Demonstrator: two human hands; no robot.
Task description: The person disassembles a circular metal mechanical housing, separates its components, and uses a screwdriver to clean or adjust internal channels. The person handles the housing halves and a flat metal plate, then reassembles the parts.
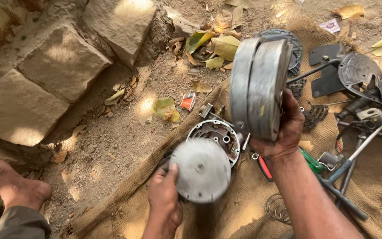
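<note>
My right hand [284, 130] grips a large grey metal drum-shaped housing [259, 86], lifted on edge above the burlap cloth [226, 217]. A round grey metal disc [200, 170] is held by its left rim in my left hand [164, 194], low over the cloth. Between and behind them lies an open round engine casing [219, 135] with rusty inner parts. The disc covers the casing's lower left part.
Large stone blocks [63, 62] and dry leaves [219, 44] lie on the dirt at the left and top. Black metal covers, a T-handle wrench [354, 155], screwdrivers [310, 161], a sprocket and a wire coil [277, 208] crowd the cloth on the right. A bare foot [12, 186] rests at the lower left.
</note>
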